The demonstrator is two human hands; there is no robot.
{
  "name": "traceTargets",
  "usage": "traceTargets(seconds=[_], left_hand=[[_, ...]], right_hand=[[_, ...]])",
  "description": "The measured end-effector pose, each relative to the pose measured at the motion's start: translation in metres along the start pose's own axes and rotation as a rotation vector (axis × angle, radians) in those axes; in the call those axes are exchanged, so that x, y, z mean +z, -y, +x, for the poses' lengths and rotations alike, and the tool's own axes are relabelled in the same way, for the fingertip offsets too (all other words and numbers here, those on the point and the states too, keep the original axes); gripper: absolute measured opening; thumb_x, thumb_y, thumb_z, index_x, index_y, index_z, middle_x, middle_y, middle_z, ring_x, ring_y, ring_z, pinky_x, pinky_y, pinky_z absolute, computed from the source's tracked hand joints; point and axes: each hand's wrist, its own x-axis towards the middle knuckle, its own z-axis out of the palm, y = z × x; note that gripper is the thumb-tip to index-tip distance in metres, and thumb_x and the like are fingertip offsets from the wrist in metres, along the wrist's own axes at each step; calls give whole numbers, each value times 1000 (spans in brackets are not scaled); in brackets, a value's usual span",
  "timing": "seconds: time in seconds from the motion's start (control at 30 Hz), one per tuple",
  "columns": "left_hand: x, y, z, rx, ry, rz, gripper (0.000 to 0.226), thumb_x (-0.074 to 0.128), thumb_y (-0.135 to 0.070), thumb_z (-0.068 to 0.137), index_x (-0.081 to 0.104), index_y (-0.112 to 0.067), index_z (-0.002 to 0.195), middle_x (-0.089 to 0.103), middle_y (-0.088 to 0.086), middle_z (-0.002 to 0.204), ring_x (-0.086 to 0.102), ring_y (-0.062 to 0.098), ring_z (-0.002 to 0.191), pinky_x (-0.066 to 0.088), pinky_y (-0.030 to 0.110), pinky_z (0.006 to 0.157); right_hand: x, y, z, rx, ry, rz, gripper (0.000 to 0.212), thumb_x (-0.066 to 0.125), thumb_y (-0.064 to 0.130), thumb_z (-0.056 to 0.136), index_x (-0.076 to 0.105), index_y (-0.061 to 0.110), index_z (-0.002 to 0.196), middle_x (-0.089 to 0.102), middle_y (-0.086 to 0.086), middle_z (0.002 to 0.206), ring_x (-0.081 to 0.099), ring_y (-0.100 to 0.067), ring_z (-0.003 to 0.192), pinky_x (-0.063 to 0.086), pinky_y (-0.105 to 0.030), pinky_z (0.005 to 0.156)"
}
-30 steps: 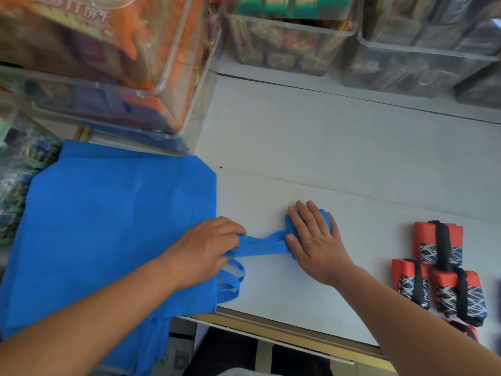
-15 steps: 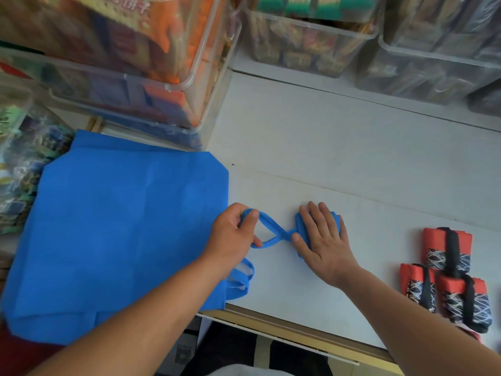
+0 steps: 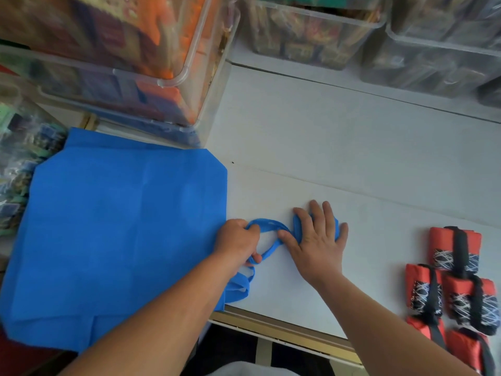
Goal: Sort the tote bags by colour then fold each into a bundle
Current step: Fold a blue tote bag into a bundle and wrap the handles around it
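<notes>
A folded blue tote bundle point(image 3: 297, 226) lies on the white table point(image 3: 339, 147), mostly hidden under my right hand point(image 3: 317, 240), which presses flat on it with straight fingers. Its blue handle loop point(image 3: 271, 225) stretches left to my left hand point(image 3: 238, 241), whose fingers curl round the strap and hold it open as a ring. A stack of flat blue tote bags point(image 3: 119, 229) lies at the left, overhanging the table's front edge. A second blue handle point(image 3: 241, 287) pokes out below my left wrist.
Several red bundles with black patterned bands and straps point(image 3: 458, 283) sit at the right front. Clear plastic bins of packaged goods point(image 3: 141, 63) crowd the back left, with more bins point(image 3: 379, 36) along the back. The table's front edge point(image 3: 284, 327) runs just below my arms.
My left hand has slid right from the flat bags and twisted the strap, which lay flat, into an open loop. My right hand stays pressed on the bundle.
</notes>
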Motion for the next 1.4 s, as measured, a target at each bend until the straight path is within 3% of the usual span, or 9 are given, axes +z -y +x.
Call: traceTargets(seconds=[0.23, 0.43, 0.63, 0.73, 0.8, 1.03, 1.17, 1.3, 1.4], left_hand=[[-1, -3, -17, -28, 273, -283, 32, 77, -26, 92, 63, -1, 105, 59, 7, 67, 78, 26, 79, 65, 40, 72], [37, -1, -7, 87, -73, -109, 27, 69, -30, 96, 57, -9, 85, 66, 6, 73, 74, 23, 60, 64, 47, 61], [20, 13, 2, 787, -252, 397, 12, 68, -21, 93, 63, -18, 104, 56, -5, 113, 58, 18, 99, 52, 36, 82], [1, 21, 6, 1276, -123, 640, 29, 64, -10, 94, 66, -14, 123, 58, 2, 140, 53, 22, 132, 44, 35, 110], [-10, 31, 14, 1436, -9, 844, 29, 54, -20, 97, 70, -15, 121, 62, 3, 140, 52, 20, 136, 39, 37, 116], [-22, 2, 28, 846, 277, 651, 46, 58, -51, 92, 64, -21, 126, 59, -9, 120, 57, 10, 111, 49, 36, 100], [-20, -9, 39, 866, 357, 967, 52, 81, -42, 79, 60, -27, 124, 47, -11, 114, 48, 9, 103, 45, 29, 87], [-19, -17, 42, 927, 365, 1048, 26, 73, -38, 90, 66, -20, 107, 44, -9, 108, 46, 13, 101, 39, 31, 80], [-17, -17, 38, 1043, 349, 1190, 22, 63, -40, 98, 64, -18, 98, 48, -8, 111, 43, 14, 107, 36, 32, 92]], right_hand=[[-20, -54, 8, -110, -63, -82, 63, 13, 73, 96, 29, 50, 153, 12, 13, 168, -12, -12, 156, 1, -57, 124], [-21, -49, 7, 29, -13, -54, 62, 24, 76, 97, 19, 54, 155, 2, 13, 169, -25, -10, 152, -8, -54, 124], [-18, -40, 6, 93, -66, 3, 58, 28, 73, 98, 24, 56, 153, 5, 12, 169, -25, -11, 152, -7, -54, 124], [-16, -40, 6, 95, -68, -5, 57, 27, 73, 98, 25, 56, 152, 5, 12, 169, -25, -12, 152, -7, -52, 125], [-15, -41, 7, 99, -77, -5, 57, 28, 73, 98, 26, 56, 152, 6, 11, 169, -24, -13, 153, -6, -52, 125], [-15, -42, 7, 89, -69, -7, 59, 29, 76, 96, 27, 56, 151, 6, 10, 168, -24, -12, 152, -2, -51, 125], [-15, -43, 7, 84, -67, -6, 60, 29, 76, 95, 27, 55, 151, 6, 11, 167, -24, -12, 152, -2, -52, 125], [-14, -43, 6, 81, -78, -8, 60, 29, 76, 95, 27, 55, 152, 7, 11, 167, -22, -13, 153, 0, -52, 125], [-15, -43, 7, 77, -73, -2, 60, 28, 77, 95, 28, 55, 151, 7, 11, 167, -22, -13, 153, -1, -51, 125]])
